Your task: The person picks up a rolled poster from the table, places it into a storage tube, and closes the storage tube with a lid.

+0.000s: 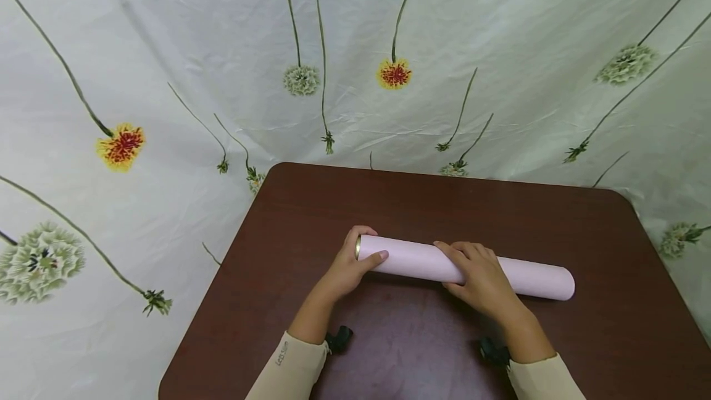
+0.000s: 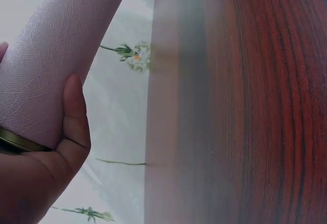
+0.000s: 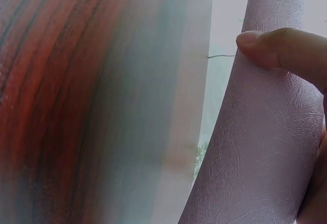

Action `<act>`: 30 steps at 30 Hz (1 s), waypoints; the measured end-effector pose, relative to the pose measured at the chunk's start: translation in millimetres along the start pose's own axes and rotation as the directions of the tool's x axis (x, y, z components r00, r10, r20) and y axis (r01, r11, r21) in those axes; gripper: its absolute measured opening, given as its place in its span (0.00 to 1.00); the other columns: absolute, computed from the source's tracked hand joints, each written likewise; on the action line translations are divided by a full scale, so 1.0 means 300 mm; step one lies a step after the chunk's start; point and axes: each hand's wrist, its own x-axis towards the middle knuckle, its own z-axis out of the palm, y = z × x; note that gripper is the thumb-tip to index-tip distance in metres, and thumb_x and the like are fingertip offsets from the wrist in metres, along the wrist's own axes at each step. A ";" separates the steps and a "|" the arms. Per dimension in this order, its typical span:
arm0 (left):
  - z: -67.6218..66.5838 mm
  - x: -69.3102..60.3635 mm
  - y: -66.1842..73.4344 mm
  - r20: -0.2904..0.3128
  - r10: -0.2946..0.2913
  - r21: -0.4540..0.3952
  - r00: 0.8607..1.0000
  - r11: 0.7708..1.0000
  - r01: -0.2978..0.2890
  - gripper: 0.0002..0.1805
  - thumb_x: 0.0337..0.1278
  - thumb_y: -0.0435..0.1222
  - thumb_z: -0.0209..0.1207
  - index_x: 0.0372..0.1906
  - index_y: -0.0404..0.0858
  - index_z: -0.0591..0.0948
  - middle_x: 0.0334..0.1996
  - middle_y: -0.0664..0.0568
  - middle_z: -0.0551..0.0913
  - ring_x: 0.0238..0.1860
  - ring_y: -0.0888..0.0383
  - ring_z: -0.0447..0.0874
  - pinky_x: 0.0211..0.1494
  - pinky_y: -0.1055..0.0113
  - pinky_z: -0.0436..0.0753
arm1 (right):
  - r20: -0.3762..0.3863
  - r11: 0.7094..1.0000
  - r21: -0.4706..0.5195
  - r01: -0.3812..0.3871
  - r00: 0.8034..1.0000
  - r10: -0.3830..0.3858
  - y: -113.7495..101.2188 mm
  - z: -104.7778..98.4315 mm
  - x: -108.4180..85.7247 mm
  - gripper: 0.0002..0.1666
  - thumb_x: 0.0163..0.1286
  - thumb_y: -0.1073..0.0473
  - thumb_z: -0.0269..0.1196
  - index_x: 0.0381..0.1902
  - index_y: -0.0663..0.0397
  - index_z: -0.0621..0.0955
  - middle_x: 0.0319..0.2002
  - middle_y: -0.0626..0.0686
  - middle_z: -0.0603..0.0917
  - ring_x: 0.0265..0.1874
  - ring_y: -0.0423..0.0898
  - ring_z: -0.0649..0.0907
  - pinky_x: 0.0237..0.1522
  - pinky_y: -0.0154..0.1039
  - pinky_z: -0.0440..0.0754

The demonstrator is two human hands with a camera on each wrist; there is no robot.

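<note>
A long pale pink tube (image 1: 411, 258) with a finely creased surface lies crosswise over the brown table, its right end slightly nearer me. A gold-coloured rim (image 1: 358, 247) edges its left end. My left hand (image 1: 345, 267) grips that end, thumb along the near side and fingers behind; the left wrist view shows the thumb (image 2: 75, 109) bent against the pink surface. Around the middle of the tube curls my right hand (image 1: 482, 276), its thumb (image 3: 276, 48) pressing the side in the right wrist view. Whether the tube touches the table I cannot tell.
The dark brown table (image 1: 355, 196) has rounded far corners. Behind it and along its left side hangs a white cloth (image 1: 233, 36) printed with flowers. Dark straps or mounts (image 1: 339, 339) sit at both wrists, beside beige sleeves (image 1: 291, 369).
</note>
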 end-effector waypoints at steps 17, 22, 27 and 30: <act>-0.005 0.005 0.002 0.038 0.015 0.004 0.999 1.000 -0.015 0.23 0.65 0.42 0.63 0.60 0.47 0.67 0.60 0.48 0.64 0.55 0.48 0.71 0.54 0.61 0.71 | 0.017 1.000 0.000 -0.005 1.000 0.005 -0.006 0.005 0.007 0.52 0.49 0.54 0.81 0.72 0.38 0.72 0.51 0.54 0.81 0.53 0.59 0.80 0.56 0.58 0.73; -0.014 0.010 -0.005 0.038 0.032 0.030 0.999 0.999 -0.033 0.24 0.64 0.44 0.64 0.61 0.48 0.69 0.61 0.49 0.66 0.54 0.50 0.72 0.53 0.62 0.73 | 0.030 1.000 0.001 -0.012 0.999 0.012 -0.009 0.004 0.009 0.52 0.50 0.54 0.81 0.72 0.38 0.71 0.52 0.54 0.81 0.54 0.59 0.79 0.56 0.59 0.73; -0.025 0.012 -0.012 0.017 0.004 -0.035 1.000 0.999 -0.003 0.32 0.56 0.40 0.71 0.64 0.50 0.70 0.57 0.46 0.72 0.49 0.51 0.77 0.49 0.62 0.79 | 0.032 1.000 0.008 -0.021 0.999 0.021 -0.011 0.001 0.009 0.53 0.50 0.54 0.81 0.74 0.39 0.70 0.53 0.54 0.81 0.56 0.59 0.79 0.58 0.60 0.72; -0.032 0.012 -0.009 0.001 0.007 -0.101 1.000 0.995 -0.007 0.35 0.53 0.36 0.73 0.65 0.48 0.68 0.54 0.44 0.75 0.47 0.51 0.79 0.47 0.63 0.81 | 0.025 1.000 0.007 -0.029 0.999 0.029 -0.011 0.000 0.010 0.54 0.51 0.52 0.81 0.75 0.39 0.68 0.54 0.53 0.81 0.57 0.59 0.79 0.60 0.61 0.70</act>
